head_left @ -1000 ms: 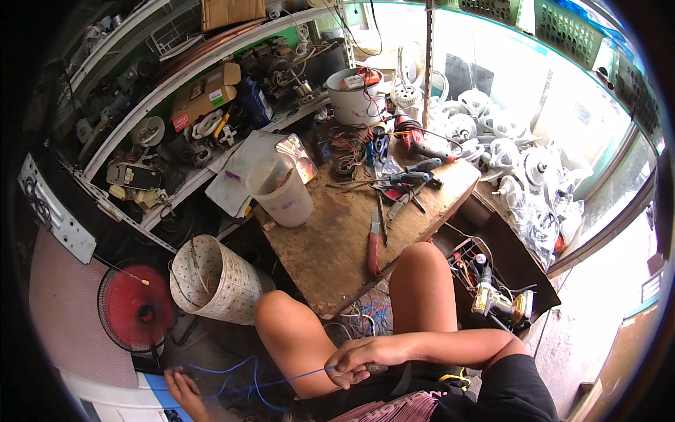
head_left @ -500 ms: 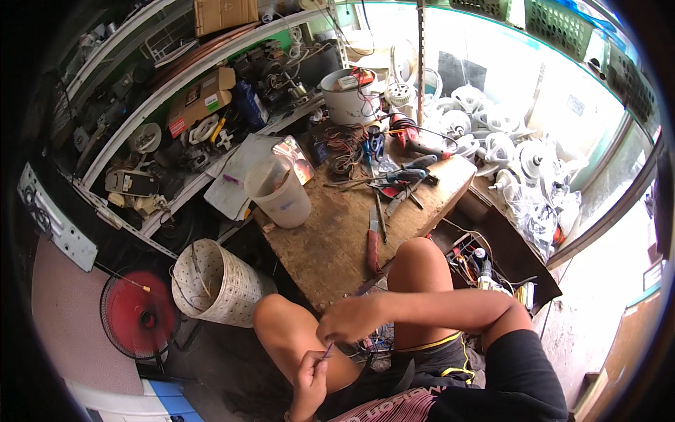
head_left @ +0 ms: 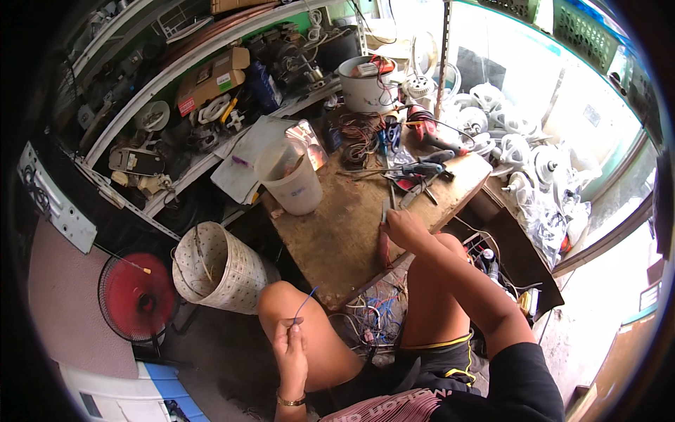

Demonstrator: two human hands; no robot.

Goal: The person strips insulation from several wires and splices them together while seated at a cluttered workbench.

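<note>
A red fan point(head_left: 137, 301) sits low at far left, with a pale perforated basket point(head_left: 218, 267) lying tilted just right of it. Further right the left hand point(head_left: 290, 344) is raised over the left knee, its fingers pinched shut on the lower end of a thin blue wire point(head_left: 304, 306). The wire's long axis runs up and slightly right from the fingertips, its free tip pointing toward the bench point(head_left: 330, 239). The left forearm comes up from the lower edge, a bracelet at the wrist, palm side turned toward the person.

On the wooden bench stands a whitish bucket point(head_left: 292, 179) near the back left corner. Near the front edge lies a red-handled tool point(head_left: 384, 239), long axis roughly fore and aft, metal end pointing away toward the clutter of pliers at the back. The right hand point(head_left: 406, 228) reaches out over the right knee to this tool, arm nearly straight, fingers curled down on it; whether it truly grips or only touches it I cannot tell. A tangle of wires point(head_left: 376, 313) lies on the floor between the legs.

Half a second ago both hands were together over the lap working the wire; now the right hand has gone forward to the bench, and the left alone keeps the wire.
</note>
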